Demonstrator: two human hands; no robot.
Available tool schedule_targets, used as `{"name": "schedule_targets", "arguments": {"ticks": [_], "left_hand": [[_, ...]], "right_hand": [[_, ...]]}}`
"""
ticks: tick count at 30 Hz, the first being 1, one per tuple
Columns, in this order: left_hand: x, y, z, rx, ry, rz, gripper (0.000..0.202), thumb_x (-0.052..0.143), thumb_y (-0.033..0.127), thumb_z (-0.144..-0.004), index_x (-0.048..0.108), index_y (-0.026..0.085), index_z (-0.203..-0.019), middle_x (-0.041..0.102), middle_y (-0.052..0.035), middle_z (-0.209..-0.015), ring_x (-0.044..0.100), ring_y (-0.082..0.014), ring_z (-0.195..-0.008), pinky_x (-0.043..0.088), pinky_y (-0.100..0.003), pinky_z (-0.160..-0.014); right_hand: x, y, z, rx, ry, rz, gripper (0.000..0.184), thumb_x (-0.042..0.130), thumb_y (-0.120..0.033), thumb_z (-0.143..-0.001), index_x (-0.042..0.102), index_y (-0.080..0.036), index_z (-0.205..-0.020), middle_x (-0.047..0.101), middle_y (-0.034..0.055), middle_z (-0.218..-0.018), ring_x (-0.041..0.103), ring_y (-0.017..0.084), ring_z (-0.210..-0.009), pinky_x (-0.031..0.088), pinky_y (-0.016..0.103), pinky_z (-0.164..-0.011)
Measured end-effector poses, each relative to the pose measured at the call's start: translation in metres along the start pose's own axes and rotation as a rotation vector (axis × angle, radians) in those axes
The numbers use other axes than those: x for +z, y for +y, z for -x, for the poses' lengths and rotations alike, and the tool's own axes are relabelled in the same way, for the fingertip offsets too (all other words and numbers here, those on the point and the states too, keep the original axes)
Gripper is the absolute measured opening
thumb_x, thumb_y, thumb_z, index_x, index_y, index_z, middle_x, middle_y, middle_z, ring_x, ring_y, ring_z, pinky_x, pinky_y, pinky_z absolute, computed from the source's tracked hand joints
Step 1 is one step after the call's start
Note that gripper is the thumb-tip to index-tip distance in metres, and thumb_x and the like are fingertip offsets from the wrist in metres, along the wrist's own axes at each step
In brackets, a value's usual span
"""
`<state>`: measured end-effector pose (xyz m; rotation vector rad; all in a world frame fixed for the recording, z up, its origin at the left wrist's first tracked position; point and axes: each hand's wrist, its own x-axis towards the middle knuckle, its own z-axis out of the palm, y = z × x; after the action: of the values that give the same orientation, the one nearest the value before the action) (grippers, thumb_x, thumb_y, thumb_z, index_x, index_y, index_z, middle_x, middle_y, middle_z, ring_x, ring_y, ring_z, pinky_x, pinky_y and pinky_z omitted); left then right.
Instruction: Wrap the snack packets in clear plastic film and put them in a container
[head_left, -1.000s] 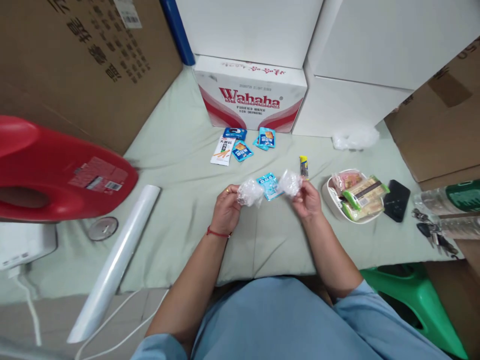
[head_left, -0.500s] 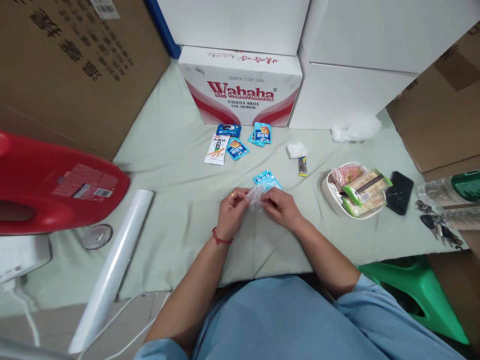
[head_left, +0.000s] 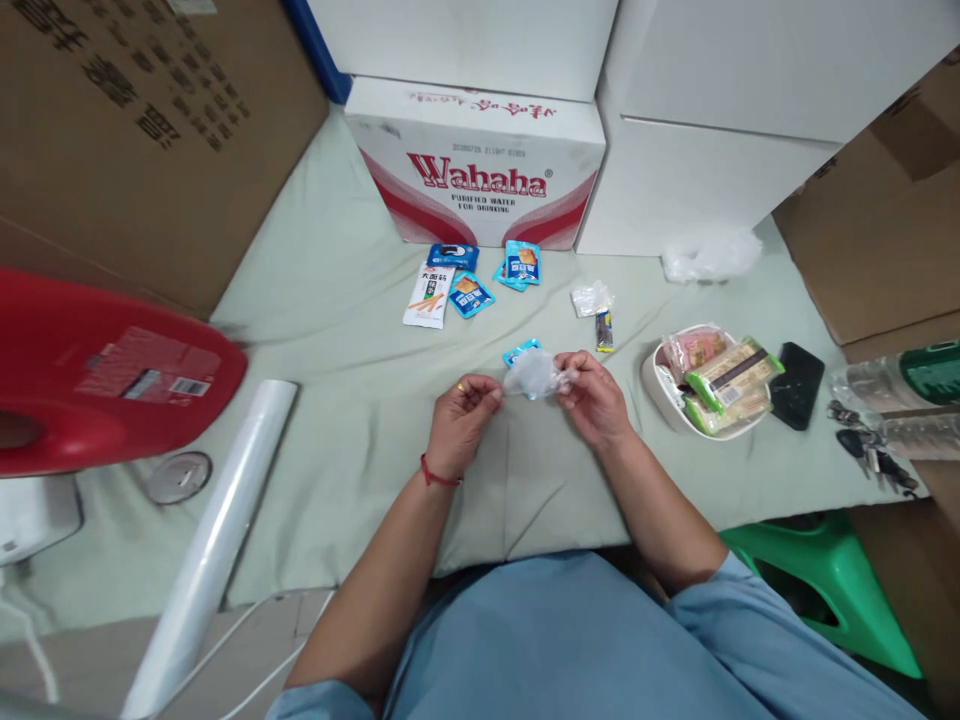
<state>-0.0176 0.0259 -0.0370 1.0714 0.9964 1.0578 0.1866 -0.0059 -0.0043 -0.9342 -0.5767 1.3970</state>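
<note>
A small clear plastic bag (head_left: 531,374) is stretched between my two hands. My left hand (head_left: 459,420) pinches its left end between thumb and finger. On the other side, my right hand (head_left: 598,402) has its fingers closed on the bunched right end. Behind the bag, and partly covered by it, a blue packet (head_left: 520,351) lies on the green cloth (head_left: 360,400). Farther off are a white snack packet (head_left: 428,296) and several blue snack packets (head_left: 472,294). A crumpled clear wrapper (head_left: 591,298) and a small dark packet (head_left: 604,331) lie beyond my right hand.
To the right stands a white bowl (head_left: 654,393) of wrapped snacks, beside a black phone (head_left: 797,386) and keys (head_left: 870,455). A Wahaba-style printed water carton (head_left: 487,180) stands at the back. A white roll (head_left: 217,540) and red container (head_left: 150,375) are left.
My hands have moved apart, the right one outward and slightly away from me. The crumpled plastic bag now spreads wider between them and covers more of the blue packet.
</note>
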Motion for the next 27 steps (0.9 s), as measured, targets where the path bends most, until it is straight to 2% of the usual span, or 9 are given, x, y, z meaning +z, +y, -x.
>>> {"name": "schedule_targets", "arguments": {"ticks": [2, 5, 7, 12, 16, 18, 21, 24, 27], "left_hand": [[0.001, 0.001, 0.000, 0.013, -0.006, 0.028, 0.038, 0.088, 0.052, -0.077, 0.072, 0.019, -0.090, 0.069, -0.0011, -0.083, 0.060, -0.0129, -0.073, 0.050, -0.026, -0.071], [0.005, 0.003, 0.002, 0.064, -0.120, 0.009, 0.043, 0.092, 0.048, -0.073, 0.074, 0.020, -0.101, 0.073, -0.0050, -0.100, 0.065, -0.0167, -0.088, 0.053, -0.027, -0.077], [0.007, 0.002, 0.002, 0.085, -0.152, -0.029, 0.040, 0.092, 0.048, -0.074, 0.075, 0.019, -0.098, 0.073, -0.0052, -0.099, 0.065, -0.0180, -0.091, 0.054, -0.029, -0.081], [0.003, -0.003, -0.003, -0.019, 0.045, 0.095, 0.042, 0.091, 0.052, -0.074, 0.073, 0.018, -0.092, 0.073, -0.0016, -0.086, 0.064, -0.0151, -0.079, 0.054, -0.029, -0.079], [0.001, -0.002, -0.005, -0.083, 0.033, 0.258, 0.042, 0.092, 0.049, -0.073, 0.068, 0.019, -0.091, 0.074, -0.0017, -0.091, 0.068, -0.0151, -0.083, 0.057, -0.032, -0.083], [0.001, -0.002, -0.004, -0.090, 0.028, 0.266, 0.044, 0.091, 0.051, -0.074, 0.066, 0.020, -0.091, 0.073, -0.0014, -0.091, 0.068, -0.0148, -0.082, 0.058, -0.031, -0.080], [0.003, -0.003, -0.002, -0.063, 0.026, 0.174, 0.044, 0.088, 0.054, -0.077, 0.065, 0.019, -0.091, 0.071, -0.0002, -0.086, 0.066, -0.0132, -0.076, 0.057, -0.028, -0.074], [0.004, -0.004, -0.001, -0.049, 0.023, 0.070, 0.043, 0.086, 0.056, -0.078, 0.065, 0.019, -0.088, 0.068, 0.0015, -0.080, 0.063, -0.0122, -0.071, 0.056, -0.027, -0.070], [0.003, -0.005, -0.001, -0.057, 0.050, 0.035, 0.044, 0.085, 0.058, -0.077, 0.067, 0.020, -0.089, 0.068, 0.0017, -0.077, 0.062, -0.0127, -0.067, 0.055, -0.027, -0.067]], "right_hand": [[0.000, -0.004, -0.001, 0.013, 0.012, -0.036, 0.023, 0.081, -0.028, -0.070, 0.060, -0.020, -0.077, 0.069, 0.0006, -0.098, 0.046, 0.006, -0.058, 0.033, 0.018, -0.045], [0.001, -0.002, 0.001, 0.070, -0.034, -0.013, 0.024, 0.080, -0.029, -0.072, 0.059, -0.020, -0.078, 0.072, 0.0015, -0.095, 0.043, 0.005, -0.053, 0.032, 0.017, -0.042], [0.001, 0.000, 0.002, 0.095, -0.060, 0.013, 0.024, 0.080, -0.030, -0.073, 0.059, -0.021, -0.080, 0.073, 0.0020, -0.093, 0.043, 0.006, -0.051, 0.032, 0.017, -0.042], [-0.006, 0.002, -0.003, -0.015, -0.021, 0.008, 0.026, 0.078, -0.034, -0.074, 0.055, -0.021, -0.078, 0.071, 0.0015, -0.089, 0.043, 0.006, -0.052, 0.031, 0.018, -0.043], [-0.013, 0.007, -0.008, -0.011, 0.036, 0.199, 0.027, 0.074, -0.041, -0.079, 0.055, -0.022, -0.079, 0.067, 0.0006, -0.085, 0.041, 0.008, -0.053, 0.030, 0.021, -0.044], [-0.014, 0.008, -0.005, -0.121, 0.165, 0.434, 0.026, 0.072, -0.045, -0.085, 0.058, -0.023, -0.084, 0.060, -0.0017, -0.077, 0.042, 0.011, -0.056, 0.035, 0.024, -0.049], [-0.012, 0.004, 0.002, -0.481, 0.334, 0.792, 0.025, 0.063, -0.048, -0.098, 0.064, -0.024, -0.095, 0.060, 0.0006, -0.081, 0.051, 0.016, -0.070, 0.046, 0.030, -0.068], [-0.009, 0.000, 0.007, -0.716, 0.181, 1.027, 0.031, 0.063, -0.053, -0.100, 0.068, -0.024, -0.111, 0.068, 0.0087, -0.105, 0.060, 0.024, -0.095, 0.049, 0.041, -0.089], [-0.007, 0.007, 0.006, -0.715, -0.097, 1.209, 0.032, 0.073, -0.050, -0.094, 0.072, -0.024, -0.113, 0.073, 0.0110, -0.110, 0.062, 0.029, -0.104, 0.047, 0.047, -0.097]]}}
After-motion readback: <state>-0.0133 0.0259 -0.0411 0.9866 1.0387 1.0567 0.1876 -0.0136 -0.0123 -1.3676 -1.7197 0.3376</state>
